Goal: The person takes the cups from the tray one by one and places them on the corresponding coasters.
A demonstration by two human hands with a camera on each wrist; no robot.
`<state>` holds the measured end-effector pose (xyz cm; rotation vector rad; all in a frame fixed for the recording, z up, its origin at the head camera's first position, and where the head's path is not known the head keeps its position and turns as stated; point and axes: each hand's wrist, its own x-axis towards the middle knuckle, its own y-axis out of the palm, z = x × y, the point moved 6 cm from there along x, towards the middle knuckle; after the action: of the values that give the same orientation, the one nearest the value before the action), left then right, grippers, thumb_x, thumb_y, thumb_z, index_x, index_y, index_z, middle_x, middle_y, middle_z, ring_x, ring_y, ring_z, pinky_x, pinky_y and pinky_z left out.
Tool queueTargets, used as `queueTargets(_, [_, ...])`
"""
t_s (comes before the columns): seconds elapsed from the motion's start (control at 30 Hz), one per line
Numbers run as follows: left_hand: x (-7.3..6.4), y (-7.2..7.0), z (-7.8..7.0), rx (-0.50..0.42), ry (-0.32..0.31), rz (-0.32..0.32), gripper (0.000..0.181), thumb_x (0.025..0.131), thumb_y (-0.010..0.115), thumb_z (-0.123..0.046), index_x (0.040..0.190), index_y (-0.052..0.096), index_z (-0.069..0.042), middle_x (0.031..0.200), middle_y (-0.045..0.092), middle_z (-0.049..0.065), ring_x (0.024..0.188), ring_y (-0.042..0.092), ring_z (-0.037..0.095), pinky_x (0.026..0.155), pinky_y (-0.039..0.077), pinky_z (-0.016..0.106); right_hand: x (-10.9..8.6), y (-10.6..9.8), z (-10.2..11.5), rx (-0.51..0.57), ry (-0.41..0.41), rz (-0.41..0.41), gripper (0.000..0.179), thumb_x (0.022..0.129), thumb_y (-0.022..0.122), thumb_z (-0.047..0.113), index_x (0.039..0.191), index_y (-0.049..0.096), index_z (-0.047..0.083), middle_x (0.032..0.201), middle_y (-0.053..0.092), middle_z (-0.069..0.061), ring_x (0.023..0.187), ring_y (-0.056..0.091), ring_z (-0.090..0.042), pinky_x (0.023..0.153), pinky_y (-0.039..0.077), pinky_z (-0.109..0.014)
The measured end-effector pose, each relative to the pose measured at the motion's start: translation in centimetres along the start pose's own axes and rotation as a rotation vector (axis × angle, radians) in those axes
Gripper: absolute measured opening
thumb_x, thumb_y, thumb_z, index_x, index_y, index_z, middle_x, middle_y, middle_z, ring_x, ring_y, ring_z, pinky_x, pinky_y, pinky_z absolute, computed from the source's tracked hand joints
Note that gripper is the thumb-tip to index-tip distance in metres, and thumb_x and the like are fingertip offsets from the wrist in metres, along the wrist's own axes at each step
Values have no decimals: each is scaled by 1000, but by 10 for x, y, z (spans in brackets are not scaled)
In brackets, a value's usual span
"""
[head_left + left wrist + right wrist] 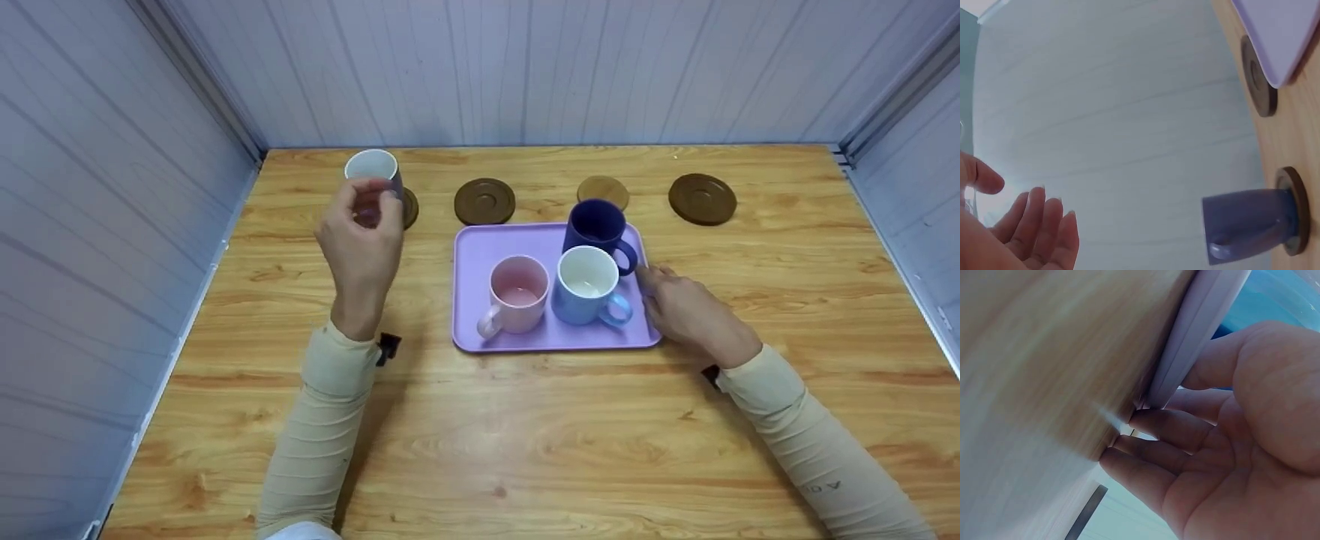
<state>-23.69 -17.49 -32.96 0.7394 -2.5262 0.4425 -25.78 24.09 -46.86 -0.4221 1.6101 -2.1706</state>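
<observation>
My left hand (364, 240) is raised near a purple-blue mug (1244, 225) with a pale inside. The left wrist view shows a gap between that hand (1027, 225) and the mug, its fingers loosely bent around nothing. The mug stands upright on a dark round coaster (1300, 211). At the right end of a lilac tray (471, 247), my right hand (690, 311) grips the rim, with the thumb and fingers at its edge in the right wrist view. On the tray are a pink mug (517, 315), a light blue mug (574, 307) and a navy mug (581, 232).
Behind the tray lie a dark coaster (485, 201), a lighter wooden coaster (604, 189) and another dark coaster (703, 199) farther right. The wooden table (495, 442) is bounded by a pale panel wall (510, 75) at the back and panels on both sides.
</observation>
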Motion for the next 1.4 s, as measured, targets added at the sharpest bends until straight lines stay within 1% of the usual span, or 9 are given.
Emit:
queueTargets(0.17, [-27, 14, -27, -29, 146, 111, 14, 90, 67, -7, 99, 77, -4, 88, 75, 4, 79, 68, 11, 74, 58, 32, 1, 0, 1, -11, -25, -36, 39, 105, 48, 9, 138, 54, -12, 135, 59, -37, 126, 58, -52, 103, 47, -64])
queueTargets(0.23, [-37, 18, -32, -17, 178, 155, 15, 89, 66, -6, 101, 76, -4, 90, 75, 4, 82, 68, 11, 75, 59, 34, 1, 0, 1, -11, -31, -52, 38, 105, 49, 8, 137, 55, -11, 133, 60, -36, 125, 59, -51, 102, 48, -63])
queueTargets(0.33, [-49, 25, -30, 20, 181, 220, 16, 90, 65, -7, 101, 76, -4, 92, 76, 5, 84, 69, 11, 76, 59, 33, 0, 0, 0, -7, -23, -47, 39, 105, 49, 9, 138, 54, -11, 135, 59, -36, 127, 58, -51, 104, 47, -63])
queueTargets(0.53, [-72, 35, -12, 92, 106, 362, 16, 90, 66, -11, 103, 76, -8, 94, 76, 1, 87, 69, 10, 79, 58, 29, 0, -1, 0, -17, -18, -57, 38, 104, 50, 9, 136, 56, -11, 130, 62, -35, 122, 61, -51, 99, 50, -64])
queueTargets(0.73, [-90, 39, 9, 110, 32, 447, 12, 90, 66, -10, 97, 75, -11, 91, 75, -2, 84, 69, 9, 77, 58, 28, 1, 0, 0, -13, -13, -39, 41, 106, 49, 10, 140, 53, -11, 136, 59, -35, 128, 57, -51, 104, 46, -64])
queueTargets(0.87, [-102, 46, 17, 105, -4, 538, 11, 90, 66, -11, 95, 75, -10, 88, 74, -2, 81, 69, 10, 76, 60, 36, 0, 0, -1, -12, 6, -27, 43, 106, 48, 11, 143, 52, -11, 140, 55, -36, 132, 53, -52, 107, 43, -64])
queueTargets(1.0, [-112, 53, 21, 118, -70, 621, 10, 90, 67, -15, 93, 74, -10, 85, 73, -3, 77, 68, 11, 75, 60, 44, 0, 0, 0, -7, 5, -24, 45, 106, 48, 11, 145, 50, -11, 143, 53, -36, 133, 51, -53, 109, 41, -64])
queueTargets(1.2, [-119, 57, 26, 188, -158, 667, 20, 90, 68, -23, 104, 70, -8, 85, 73, -5, 79, 68, 9, 75, 58, 36, -1, -1, 0, -7, -17, -38, 45, 104, 51, 8, 143, 51, -14, 140, 54, -37, 130, 53, -54, 108, 43, -64])
queueTargets(1.4, [-122, 58, 30, 198, -202, 700, 17, 90, 72, -26, 100, 71, -12, 80, 72, -5, 75, 67, 11, 67, 56, 32, -1, 0, -1, -3, -6, -17, 46, 105, 50, 9, 145, 49, -13, 143, 53, -37, 132, 52, -54, 109, 42, -63])
